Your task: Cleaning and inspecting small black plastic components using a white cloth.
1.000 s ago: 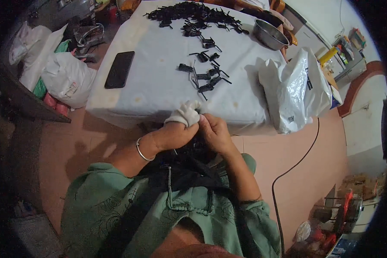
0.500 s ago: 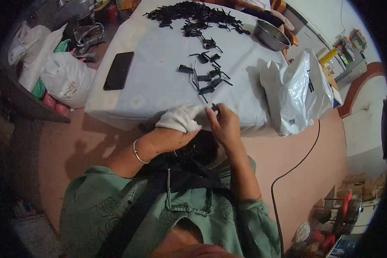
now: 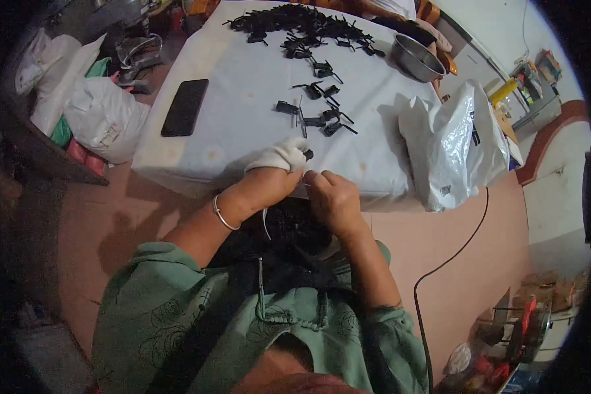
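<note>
Looks like our right hand (image 3: 333, 198) has dropped back toward us since half a second ago, while our left hand (image 3: 274, 159), with a white glove or cloth over it, has pushed forward. We've now got a small black part (image 3: 308, 155) poking out of the left's closed grip, near the front edge of the white-covered tabletop (image 3: 236, 118), so we'd say that's the hand keeping it steady. Our right fingers are curled in tight just beside it; can't tell if they're pinching anything. Ahead of us sit a few loose black pieces (image 3: 315, 121), with a big black pile (image 3: 295, 25) at the far end and a phone (image 3: 184, 108) off left.
</note>
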The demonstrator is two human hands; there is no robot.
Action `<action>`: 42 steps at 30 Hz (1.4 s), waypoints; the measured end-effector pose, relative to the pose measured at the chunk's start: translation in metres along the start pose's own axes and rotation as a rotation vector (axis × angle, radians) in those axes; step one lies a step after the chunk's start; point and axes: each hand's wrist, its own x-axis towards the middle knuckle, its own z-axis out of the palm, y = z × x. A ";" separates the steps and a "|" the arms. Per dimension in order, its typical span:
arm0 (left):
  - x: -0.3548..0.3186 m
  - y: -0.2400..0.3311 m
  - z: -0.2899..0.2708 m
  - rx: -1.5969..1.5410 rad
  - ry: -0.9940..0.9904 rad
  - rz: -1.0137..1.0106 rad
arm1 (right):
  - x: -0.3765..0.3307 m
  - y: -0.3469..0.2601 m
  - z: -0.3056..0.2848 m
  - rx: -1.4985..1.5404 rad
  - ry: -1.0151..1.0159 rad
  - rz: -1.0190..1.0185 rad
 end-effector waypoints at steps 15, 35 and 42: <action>-0.018 0.037 -0.009 -0.216 -0.106 -0.097 | 0.001 -0.019 -0.015 0.666 -0.013 0.496; -0.019 0.016 -0.010 -0.367 0.011 -0.102 | -0.015 -0.012 -0.008 0.741 -0.026 0.536; -0.022 0.026 -0.012 -0.314 -0.197 -0.237 | -0.010 -0.012 -0.019 0.693 0.024 0.439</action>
